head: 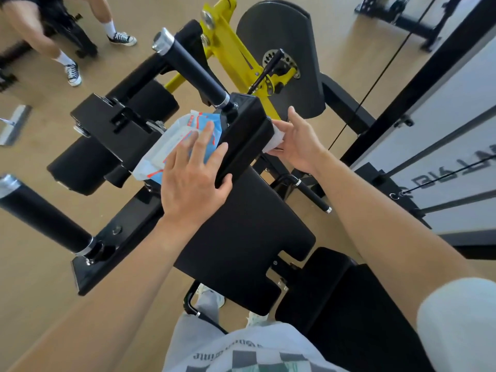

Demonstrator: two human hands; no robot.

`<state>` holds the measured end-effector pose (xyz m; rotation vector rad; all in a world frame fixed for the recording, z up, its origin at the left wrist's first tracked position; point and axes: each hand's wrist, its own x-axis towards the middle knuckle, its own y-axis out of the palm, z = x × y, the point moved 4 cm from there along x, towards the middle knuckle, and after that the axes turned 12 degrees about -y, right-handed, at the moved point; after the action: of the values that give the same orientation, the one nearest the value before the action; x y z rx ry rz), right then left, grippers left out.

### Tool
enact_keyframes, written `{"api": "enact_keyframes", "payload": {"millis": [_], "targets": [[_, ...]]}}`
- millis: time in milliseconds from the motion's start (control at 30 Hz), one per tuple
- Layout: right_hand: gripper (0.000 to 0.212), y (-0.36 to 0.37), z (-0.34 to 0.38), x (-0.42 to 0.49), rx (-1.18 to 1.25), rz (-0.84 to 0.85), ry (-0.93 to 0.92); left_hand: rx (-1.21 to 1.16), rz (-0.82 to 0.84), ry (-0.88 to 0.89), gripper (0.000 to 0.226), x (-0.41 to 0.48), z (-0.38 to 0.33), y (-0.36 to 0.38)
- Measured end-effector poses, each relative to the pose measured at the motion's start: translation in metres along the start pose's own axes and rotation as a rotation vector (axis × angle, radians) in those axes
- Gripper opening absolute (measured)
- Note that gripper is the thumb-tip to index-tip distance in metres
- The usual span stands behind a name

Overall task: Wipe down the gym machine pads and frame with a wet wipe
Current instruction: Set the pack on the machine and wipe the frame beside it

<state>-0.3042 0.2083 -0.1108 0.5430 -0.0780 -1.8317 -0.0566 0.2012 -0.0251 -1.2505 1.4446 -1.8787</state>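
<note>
- Gym machine pads (pixel 241 237) lie nearest: broad black cushions spread directly below the standing person, whose pale shirt and bare forearms fill the bottom of the head view.
- Beyond them, the left hand (pixel 193 181) lies flat on a packet of wipes (pixel 171 146). Its fingers are straight and slightly spread over the blue-and-white wrapper, gripping nothing. The thumb runs along the edge of a black padded block (pixel 247 130).
- The packet rests on the machine beside that block. The flat hand probably keeps it from sliding off and keeps fresh wipes within reach.
- On the block's other side, the right hand (pixel 298 146) presses a bunched white wet wipe (pixel 276 138) against the block's side face. The fingers lie fairly straight and close together over the wipe, pushing it on. One digit points up and away.
- The two hands sit on either side of the block. The left likely braces while the right scrubs, so the wiping appears to be under way on this part.
- Farther off, a black grip handle (pixel 196 68) with silver collars rises from the block.
- Behind it stand a yellow lever arm (pixel 230 47) and a dark grey cam plate (pixel 281 30).
- Farthest, at top left, another person's legs in black sneakers (pixel 72 72) stand on the tan floor (pixel 32 264).
</note>
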Motion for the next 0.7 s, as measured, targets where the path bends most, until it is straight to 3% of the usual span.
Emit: {"api": "enact_keyframes", "payload": {"millis": [233,400,700], "targets": [[0.079,-0.005,0.025,-0.007,-0.009,-0.009,-0.107,-0.007,0.008,-0.017,0.051,-0.001,-0.001,0.0],[0.081,0.022,0.025,0.009,-0.034,0.049,-0.036,-0.008,0.019,-0.02,0.052,-0.002,-0.002,-0.002],[0.081,0.0,-0.008,-0.023,0.225,-0.092,0.034,-0.002,0.026,-0.019,0.05,-0.001,-0.001,-0.001]]}}
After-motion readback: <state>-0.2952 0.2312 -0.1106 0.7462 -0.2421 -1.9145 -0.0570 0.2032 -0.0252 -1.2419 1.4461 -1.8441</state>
